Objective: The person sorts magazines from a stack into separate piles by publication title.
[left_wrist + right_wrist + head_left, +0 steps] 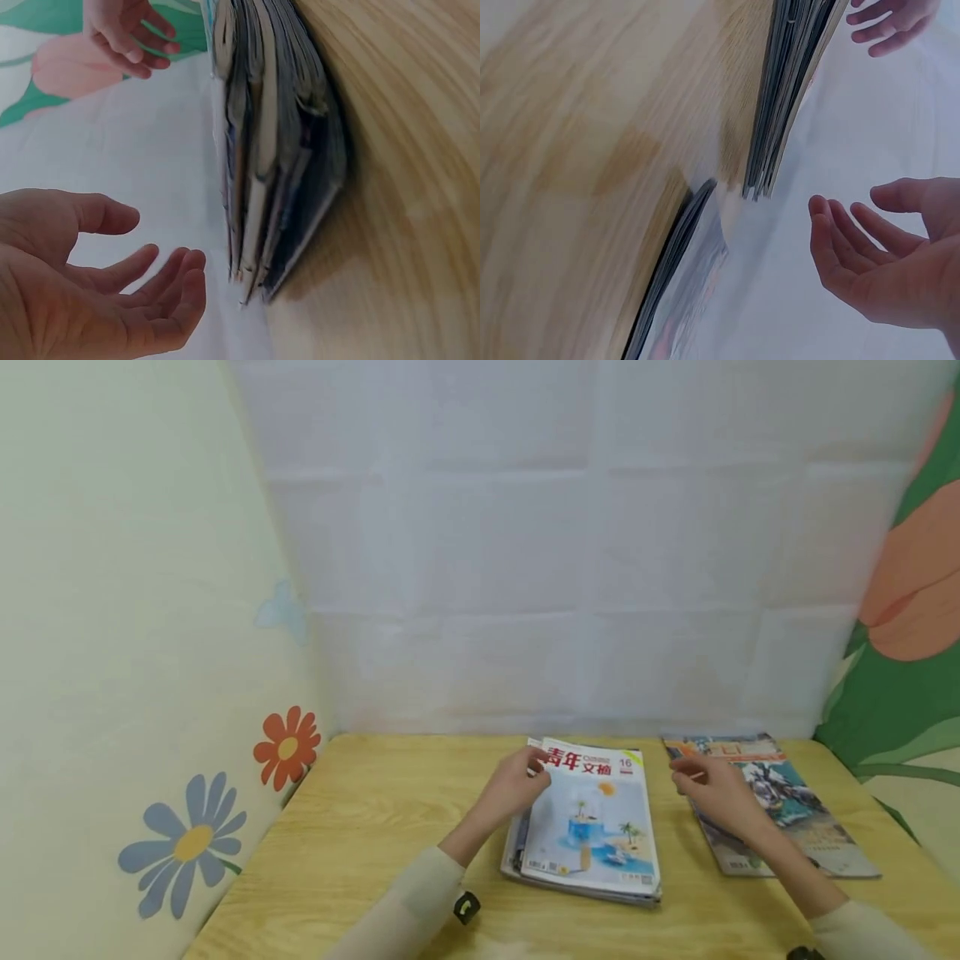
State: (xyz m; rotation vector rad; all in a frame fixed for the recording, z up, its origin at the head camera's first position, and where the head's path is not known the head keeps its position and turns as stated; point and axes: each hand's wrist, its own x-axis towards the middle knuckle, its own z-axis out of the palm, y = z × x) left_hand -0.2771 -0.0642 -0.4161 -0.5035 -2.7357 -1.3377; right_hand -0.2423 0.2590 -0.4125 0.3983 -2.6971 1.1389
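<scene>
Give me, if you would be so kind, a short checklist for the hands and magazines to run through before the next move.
1. The left hand is unloaded: ok, it holds nothing and is apart from the stack of magazines.
2. The right hand is unloaded: ok, nothing is in its fingers.
3. The stack of magazines lies squared up: not ok, its edges are uneven.
4. The stack is separate from the magazine on the right: ok, a strip of table shows between them.
5. Number of magazines in the stack: cannot tell, the layers blur together.
</scene>
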